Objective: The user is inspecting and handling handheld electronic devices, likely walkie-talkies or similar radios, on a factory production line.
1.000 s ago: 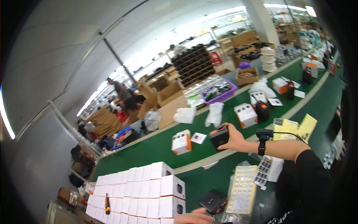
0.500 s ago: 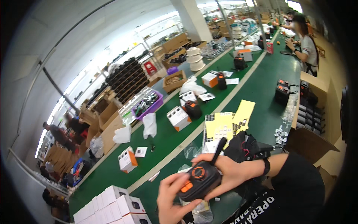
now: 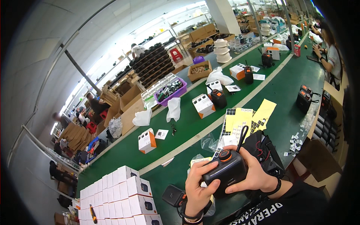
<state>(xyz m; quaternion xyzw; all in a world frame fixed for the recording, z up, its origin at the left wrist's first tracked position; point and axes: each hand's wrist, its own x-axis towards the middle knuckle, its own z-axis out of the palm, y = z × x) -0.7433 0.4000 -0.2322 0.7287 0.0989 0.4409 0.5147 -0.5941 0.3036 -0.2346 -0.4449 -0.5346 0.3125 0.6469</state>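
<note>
A: Which object sits at the centre, and where is it?

B: A black handheld radio (image 3: 225,173) with an orange knob and a thin upright antenna, held low in the view over the near strip of the green workbench (image 3: 187,120), close to the person's chest.

A: How do the hands grip it?

B: The left hand (image 3: 198,187) wraps the radio's left end, fingers curled onto its face. The right hand (image 3: 252,168) cups the right side, fingers closed over the top beside the knob and thumb beneath. Both forearms enter from the lower edge, each with a dark wristband.

A: What room lies around the radio?

B: Beyond it the green surface is open up to a pale dividing stripe (image 3: 210,131); to its right the bench edge curves close, with a brown chair seat (image 3: 315,157) past it. A dark bag with red wiring (image 3: 264,148) touches the right hand's far side.

A: And packages or labels?

B: Yellow label sheets (image 3: 243,118) and black-and-white sticker sheets (image 3: 236,129) lie just beyond the radio. Left of and below it stands a block of white boxes (image 3: 120,195); a small black unit (image 3: 173,195) lies just beside the left wrist. Farther beyond, past the stripe, stand white-and-orange cartons (image 3: 147,140), each near a white card, and farther still a purple tray (image 3: 170,92) of dark parts. Two black units with orange caps (image 3: 305,98) stand well to the right.
</note>
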